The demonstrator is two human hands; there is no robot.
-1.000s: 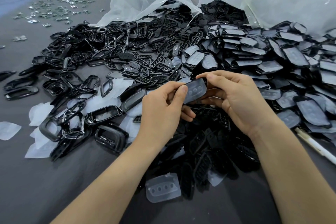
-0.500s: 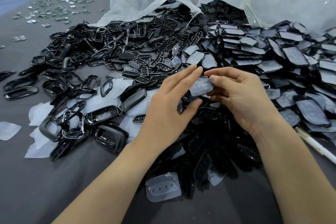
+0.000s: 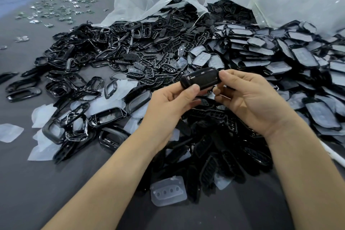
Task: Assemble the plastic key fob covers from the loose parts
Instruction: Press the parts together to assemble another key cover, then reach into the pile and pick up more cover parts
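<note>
The left hand point(image 3: 173, 104) and right hand point(image 3: 250, 104) hold a black cover point(image 3: 200, 78) over the pile point(image 3: 168, 52). Each grip pinches one end, fingers curled. Bare tabletop point(image 3: 56, 183) lies left of the pile and along its near edge.

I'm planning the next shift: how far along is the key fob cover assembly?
Done, apparently: the big heap of padded covers on the right. In hand: the left hand and right hand pinch one black cover above the table. Left: a large pile of loose frames, scattered button grids and clear pads, so much remains.
</note>
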